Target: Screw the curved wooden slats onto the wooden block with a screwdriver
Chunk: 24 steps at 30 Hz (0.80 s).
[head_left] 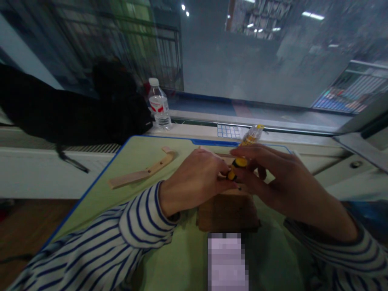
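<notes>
My right hand (273, 169) has its fingers closed round the short yellow-and-black handle of a screwdriver (240, 162), which looks upright or slightly tilted. Beside it, my left hand (197, 173) is closed near the lower part of that handle, over a pale wooden piece (230, 189) with a dark hole or screw in it. The left fingertips are partly hidden, so what exactly they pinch is unclear. Under both hands lies a brown wooden block (228, 212). The screwdriver's tip is out of sight behind the fingers.
A bent pale wooden strip with holes (145, 171) lies left on the green tabletop (169, 258). A clear bag or bottle with a yellow top (253, 135) stands behind my right hand. On the sill are a water bottle (159, 107) and a black bag (75, 113). A blurred pale rectangle (227, 262) is in front.
</notes>
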Tool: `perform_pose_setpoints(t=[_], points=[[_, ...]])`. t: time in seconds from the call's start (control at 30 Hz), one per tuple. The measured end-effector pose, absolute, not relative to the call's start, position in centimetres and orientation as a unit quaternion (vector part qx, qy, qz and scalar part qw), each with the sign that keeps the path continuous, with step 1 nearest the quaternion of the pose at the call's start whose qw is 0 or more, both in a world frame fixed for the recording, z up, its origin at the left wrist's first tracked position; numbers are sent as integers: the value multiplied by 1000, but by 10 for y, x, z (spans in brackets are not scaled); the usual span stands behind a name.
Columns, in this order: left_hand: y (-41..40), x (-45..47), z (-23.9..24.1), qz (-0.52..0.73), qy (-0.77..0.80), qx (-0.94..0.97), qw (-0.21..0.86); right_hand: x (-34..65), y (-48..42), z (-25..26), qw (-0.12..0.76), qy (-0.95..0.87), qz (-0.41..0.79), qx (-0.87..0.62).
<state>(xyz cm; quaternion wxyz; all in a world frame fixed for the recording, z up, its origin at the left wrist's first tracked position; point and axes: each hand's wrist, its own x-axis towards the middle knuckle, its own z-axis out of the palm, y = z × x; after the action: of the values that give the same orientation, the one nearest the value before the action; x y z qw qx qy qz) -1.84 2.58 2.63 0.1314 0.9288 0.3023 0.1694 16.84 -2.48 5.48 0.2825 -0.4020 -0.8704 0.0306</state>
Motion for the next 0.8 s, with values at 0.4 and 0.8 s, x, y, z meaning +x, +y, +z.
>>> perform_pose_setpoints(t=[0.4,0.8], points=[[30,-22,22,183,268,929,177,168,-26,55,271,-885,13,-379],[30,-23,24,174,229,935,209,167,-29,56,249,-876,-10,-412]])
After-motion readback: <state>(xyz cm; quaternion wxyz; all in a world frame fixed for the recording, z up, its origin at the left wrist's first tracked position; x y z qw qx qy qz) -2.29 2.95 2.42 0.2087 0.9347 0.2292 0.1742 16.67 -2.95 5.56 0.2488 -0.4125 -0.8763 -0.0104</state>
